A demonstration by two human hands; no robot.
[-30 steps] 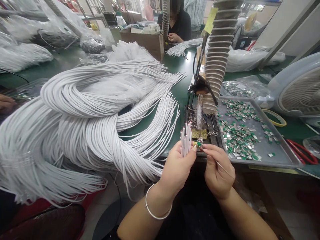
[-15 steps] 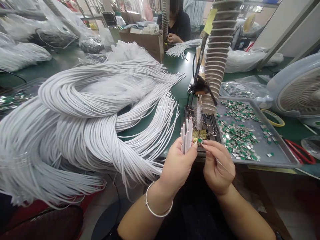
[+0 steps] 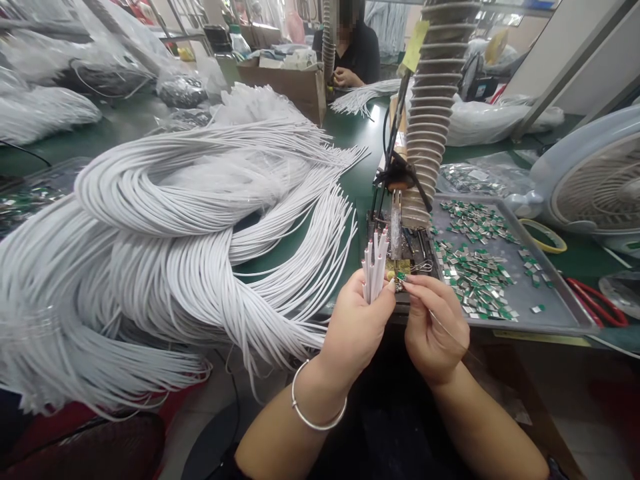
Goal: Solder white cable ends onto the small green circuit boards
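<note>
My left hand (image 3: 357, 327) is closed around a bundle of white cables (image 3: 375, 270), their cut ends with reddish cores pointing up. Its thumb tip reaches a small green-and-metal connector (image 3: 401, 277). Pinched fingers of my right hand (image 3: 435, 327) hold that connector from the other side. A thin solder-like wire (image 3: 445, 328) passes through the right hand and trails to the lower right. Directly above the fingertips, a soldering iron (image 3: 396, 227) hangs tip down in its stand. The exact contact between cable, connector and tip is too small to make out.
Large bundles of white cables (image 3: 165, 280) cover the left of the bench. A grey tray (image 3: 555, 310) with many green-and-metal connectors lies at right, beside a fan (image 3: 600, 180). A ribbed fume hose (image 3: 435, 113) comes down behind the iron. A co-worker (image 3: 353, 53) sits opposite.
Both hands stay almost in place under the iron. The connector and right fingertips have shifted up very slightly, and the view has drifted a little.
</note>
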